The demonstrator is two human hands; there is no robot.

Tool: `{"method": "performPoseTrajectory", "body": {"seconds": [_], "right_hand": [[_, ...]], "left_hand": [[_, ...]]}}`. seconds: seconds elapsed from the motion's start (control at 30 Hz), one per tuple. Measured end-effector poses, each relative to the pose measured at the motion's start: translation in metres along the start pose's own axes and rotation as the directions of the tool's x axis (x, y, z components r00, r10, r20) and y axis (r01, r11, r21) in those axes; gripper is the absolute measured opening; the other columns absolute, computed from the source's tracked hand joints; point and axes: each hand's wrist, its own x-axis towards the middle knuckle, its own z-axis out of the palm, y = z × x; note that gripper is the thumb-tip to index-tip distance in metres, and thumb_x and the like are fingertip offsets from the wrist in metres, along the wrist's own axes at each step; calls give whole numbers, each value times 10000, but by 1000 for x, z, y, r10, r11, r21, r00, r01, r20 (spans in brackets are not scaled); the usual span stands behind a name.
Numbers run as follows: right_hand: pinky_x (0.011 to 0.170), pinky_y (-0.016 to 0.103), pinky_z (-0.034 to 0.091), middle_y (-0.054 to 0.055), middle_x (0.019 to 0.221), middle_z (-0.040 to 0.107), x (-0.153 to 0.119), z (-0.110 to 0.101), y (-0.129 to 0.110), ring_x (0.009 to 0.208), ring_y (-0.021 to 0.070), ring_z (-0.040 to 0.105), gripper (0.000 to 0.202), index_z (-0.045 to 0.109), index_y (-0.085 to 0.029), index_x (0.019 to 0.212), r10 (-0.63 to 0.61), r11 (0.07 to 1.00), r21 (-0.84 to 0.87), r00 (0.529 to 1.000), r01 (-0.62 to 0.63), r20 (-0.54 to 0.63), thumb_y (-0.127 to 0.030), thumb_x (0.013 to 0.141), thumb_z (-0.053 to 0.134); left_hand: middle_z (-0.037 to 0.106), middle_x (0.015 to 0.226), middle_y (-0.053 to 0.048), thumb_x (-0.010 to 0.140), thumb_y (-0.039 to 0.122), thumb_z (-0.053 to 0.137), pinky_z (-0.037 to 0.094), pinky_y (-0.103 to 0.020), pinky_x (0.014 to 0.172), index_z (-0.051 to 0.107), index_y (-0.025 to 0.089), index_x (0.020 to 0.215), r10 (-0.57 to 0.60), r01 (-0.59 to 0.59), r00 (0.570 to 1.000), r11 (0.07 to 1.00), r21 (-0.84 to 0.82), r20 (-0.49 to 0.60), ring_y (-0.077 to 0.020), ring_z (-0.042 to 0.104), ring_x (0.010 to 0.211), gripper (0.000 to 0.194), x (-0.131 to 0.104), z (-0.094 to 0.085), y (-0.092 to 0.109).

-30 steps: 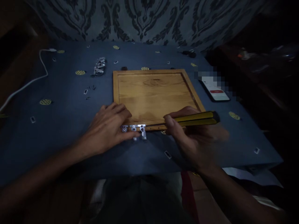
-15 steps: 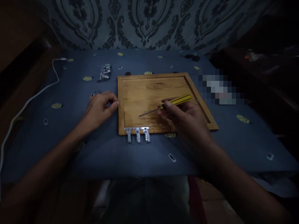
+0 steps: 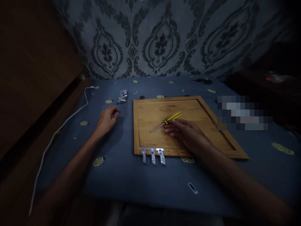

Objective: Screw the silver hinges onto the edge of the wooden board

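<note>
Pinching a screwdriver (image 3: 174,116), the right hand (image 3: 188,134) could, by slackening, scratch the wooden panel (image 3: 152,114) beneath its fingers; the left hand's (image 3: 107,121) hold is unclear.

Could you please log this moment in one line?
Right hand: holds screwdriver; Left hand: left of wooden panel, grip unclear; Three metal pieces: panel's near edge

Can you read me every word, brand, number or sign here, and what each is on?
There are none I can read.
Small rectangular marks on the blue cloth: perhaps lettering, too blurred.
Screwdriver in the right hand: no readable lettering.
Metal clips and wooden board: none readable.
Pixelated patch at right: blocked out.
</note>
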Motion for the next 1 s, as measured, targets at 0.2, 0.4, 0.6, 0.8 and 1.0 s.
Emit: {"method": "performPoseTrajectory", "body": {"seconds": [0.2, 0.4, 0.6, 0.8, 1.0], "right_hand": [[549, 233, 590, 63, 762, 781, 3, -5, 9, 641, 165, 742, 282, 678, -197, 798, -70, 998, 6, 998, 70, 7, -371, 743, 894], [541, 242, 582, 66, 768, 780, 1, -6, 11, 632, 166, 732, 410, 657, -192, 765, -100, 995, 16, 995, 100, 2, -419, 617, 964], [535, 249, 580, 63, 760, 773, 0, -5, 10, 621, 162, 721, 451, 675, -191, 756, -106, 994, 36, 994, 105, 23, -464, 569, 981], [525, 250, 577, 58, 737, 767, 2, -5, 12, 592, 160, 716, 454, 662, -191, 737, -116, 992, 59, 992, 114, 42, -450, 555, 988], [526, 257, 580, 54, 718, 762, 0, -4, 11, 586, 164, 716, 473, 663, -192, 733, -133, 989, 69, 991, 130, 34, -472, 537, 990]], "left_hand": [[719, 1062, -60, 1003, 260, 613, 574, -410, 903, 688, 153, 1106, -37, 38, 999, 998, 50, -20, -201, 692, 965, 167, 7, 1, -24], [658, 1289, -103, 1006, 376, 645, 586, -458, 953, 640, 173, 1270, -25, 26, 1000, 996, 90, -14, -235, 671, 1110, 334, 9, 10, -40], [644, 1318, -108, 1007, 377, 643, 586, -460, 957, 630, 181, 1296, -28, 27, 1000, 992, 123, 7, -239, 666, 1124, 349, 10, 14, -48], [638, 1330, -109, 1006, 378, 644, 586, -463, 959, 625, 183, 1306, -27, 25, 1000, 985, 170, 10, -243, 663, 1132, 358, 32, 13, -41], [638, 1327, -109, 1003, 380, 649, 588, -463, 952, 619, 180, 1313, -60, 52, 998, 967, 248, 25, -245, 665, 1129, 370, 56, 15, -30]]}}
